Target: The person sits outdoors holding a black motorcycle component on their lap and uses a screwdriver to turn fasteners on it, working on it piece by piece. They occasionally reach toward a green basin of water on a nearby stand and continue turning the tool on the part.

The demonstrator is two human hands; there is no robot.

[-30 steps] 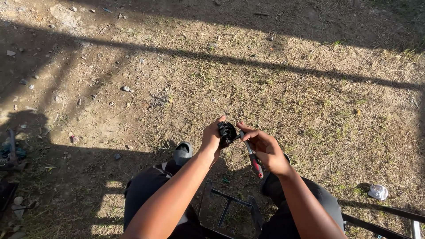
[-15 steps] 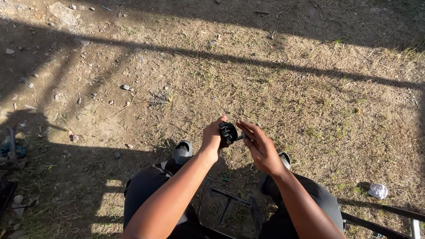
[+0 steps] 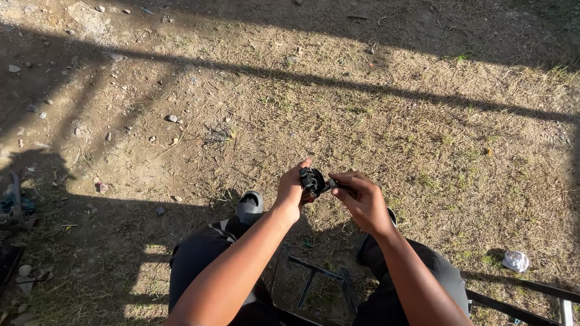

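My left hand (image 3: 292, 188) grips a small round black mechanical part (image 3: 312, 180), held up in front of me over my knees. My right hand (image 3: 360, 199) is closed on a thin dark tool (image 3: 333, 184) whose tip touches the right side of the black part. In an earlier frame the tool showed a reddish handle; now my fingers hide most of it. Both forearms reach forward from the bottom of the view. I sit with dark trousers and my shoes on dry ground.
Dry dirt and sparse grass with scattered stones lie ahead. A black metal frame (image 3: 314, 274) sits on the ground between my legs. A crumpled white scrap (image 3: 515, 261) lies at the right. Dark objects (image 3: 13, 205) rest at the left edge.
My right hand has come in from lower right and brought the tool's tip up against the black part. My left hand has kept the part nearly still.
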